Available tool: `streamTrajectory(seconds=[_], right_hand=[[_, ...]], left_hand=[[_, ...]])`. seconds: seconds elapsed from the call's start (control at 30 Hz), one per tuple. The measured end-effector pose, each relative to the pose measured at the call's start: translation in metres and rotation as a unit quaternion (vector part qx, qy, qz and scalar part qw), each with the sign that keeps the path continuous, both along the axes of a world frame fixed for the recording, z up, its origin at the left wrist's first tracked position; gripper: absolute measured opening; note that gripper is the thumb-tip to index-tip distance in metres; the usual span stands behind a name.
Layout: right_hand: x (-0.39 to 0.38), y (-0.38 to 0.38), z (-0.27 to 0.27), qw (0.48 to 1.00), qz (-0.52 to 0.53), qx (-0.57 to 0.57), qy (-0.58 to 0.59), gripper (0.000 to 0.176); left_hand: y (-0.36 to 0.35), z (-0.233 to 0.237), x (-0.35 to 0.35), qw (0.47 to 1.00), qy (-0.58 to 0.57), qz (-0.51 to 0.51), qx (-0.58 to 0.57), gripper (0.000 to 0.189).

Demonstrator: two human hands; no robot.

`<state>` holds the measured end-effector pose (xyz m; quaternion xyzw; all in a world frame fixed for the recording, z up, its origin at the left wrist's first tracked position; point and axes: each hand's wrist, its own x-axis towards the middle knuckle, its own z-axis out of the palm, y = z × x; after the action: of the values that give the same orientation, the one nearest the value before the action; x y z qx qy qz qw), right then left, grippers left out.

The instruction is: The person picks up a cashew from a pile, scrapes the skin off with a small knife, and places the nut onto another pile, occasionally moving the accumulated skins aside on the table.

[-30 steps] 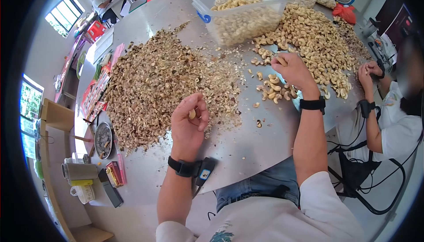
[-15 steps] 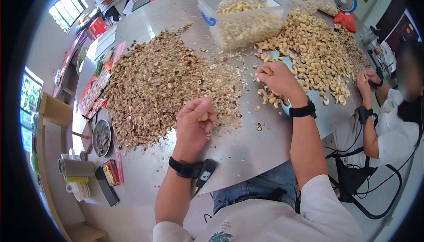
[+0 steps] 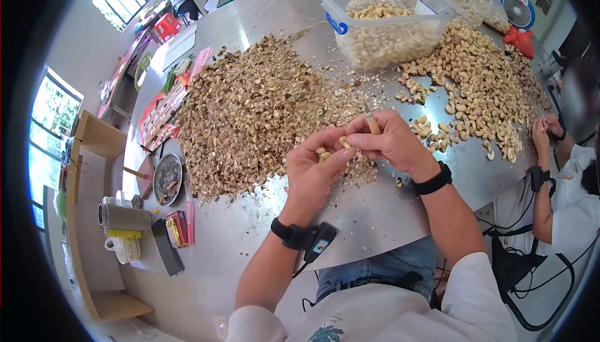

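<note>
My left hand (image 3: 315, 170) is closed around a few cashew nuts (image 3: 323, 154), with thumb and forefinger meeting at the right fingertips. My right hand (image 3: 394, 145) pinches a pale cashew (image 3: 344, 143) where the two hands touch. Upright between its fingers stands a short tan stick (image 3: 373, 123) with a greyish end; its kind I cannot make out. Both hands are above the front edge of a broad heap of brown shell and skin bits (image 3: 250, 111). Loose cashews (image 3: 442, 137) lie on the metal table just right of my right hand.
A clear plastic tub (image 3: 387, 39) of cashews stands at the back, beside a large cashew pile (image 3: 475, 86). At left are a metal dish (image 3: 169, 179) with ash and butts, a cylinder (image 3: 125, 217) and a mug (image 3: 125, 249). Another person's hands (image 3: 547, 131) are at right.
My hands have come together; the right moved from the loose cashews toward the left, bringing the stick along. The view has shifted, so the table appears further right.
</note>
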<state>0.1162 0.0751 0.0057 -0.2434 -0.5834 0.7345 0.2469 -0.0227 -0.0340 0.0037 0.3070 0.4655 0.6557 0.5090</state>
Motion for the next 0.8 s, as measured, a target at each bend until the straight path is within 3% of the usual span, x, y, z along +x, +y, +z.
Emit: streamTrajectory(seconds=[0.23, 0.37, 0.53, 0.63, 0.8], right_hand=[[-0.002, -0.004, 0.001, 1.000, -0.007, -0.005, 0.014, 0.014], [-0.001, -0.005, 0.014, 0.976, -0.056, 0.205, -0.052, 0.020], [0.001, -0.008, 0.010, 0.865, -0.102, 0.487, -0.062, 0.020], [-0.002, -0.011, 0.010, 0.830, -0.106, 0.546, -0.045, 0.019], [0.001, -0.012, 0.012, 0.824, -0.078, 0.558, -0.059, 0.017]], left_hand=[[0.001, -0.004, 0.000, 0.988, 0.140, 0.027, 0.051, 0.035], [-0.002, -0.001, -0.006, 0.990, 0.116, 0.052, 0.052, 0.036], [-0.003, 0.000, -0.018, 0.992, 0.085, 0.062, 0.068, 0.039], [-0.003, 0.002, -0.020, 0.993, 0.068, 0.063, 0.077, 0.039], [-0.003, 0.000, -0.019, 0.990, 0.088, 0.078, 0.073, 0.039]])
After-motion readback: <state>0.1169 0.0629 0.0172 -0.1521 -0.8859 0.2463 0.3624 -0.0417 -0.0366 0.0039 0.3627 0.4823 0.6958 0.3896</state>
